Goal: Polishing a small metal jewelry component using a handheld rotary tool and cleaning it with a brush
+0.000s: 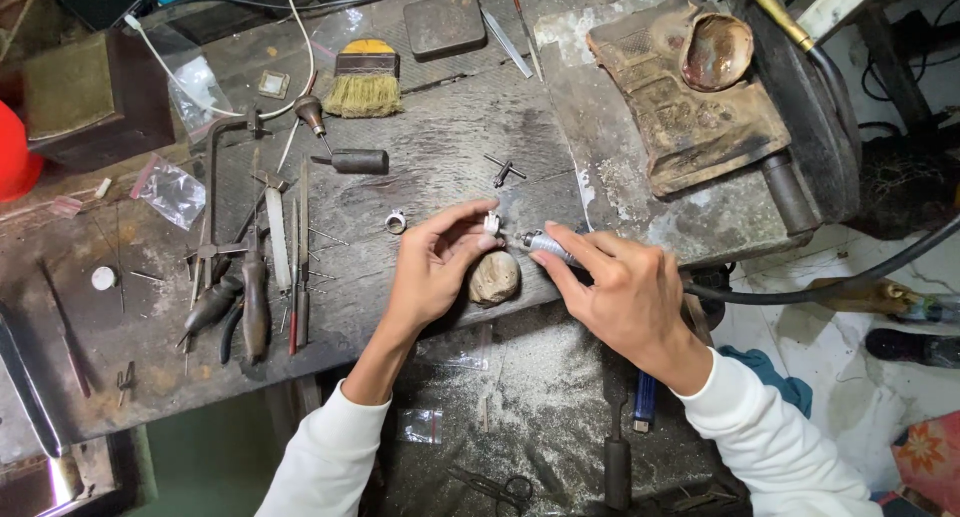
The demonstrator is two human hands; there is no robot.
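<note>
Left hand [435, 267] pinches a small silver piece [491, 223] between thumb and fingertips, above the worn peg [495, 277] at the surface's [450, 147] near edge. Right hand [625, 297] closed around a rotary handpiece [548, 245], tip just beside the piece. A ring [397, 221] lies near, left.

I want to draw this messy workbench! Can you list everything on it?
Brush: one, yellow, top middle.
Ring: one, silver, left of the hands.
Files and pliers: several, dark, left side.
Shell: one, reddish, top right.
Plastic bags: a few, clear, left.
Peg: one, brown, bench edge.
Small piece: one, silver, in left fingertips.
Power tool: one, grey, hose attached.
Left hand: pinching the piece.
Right hand: gripping the tool.
</note>
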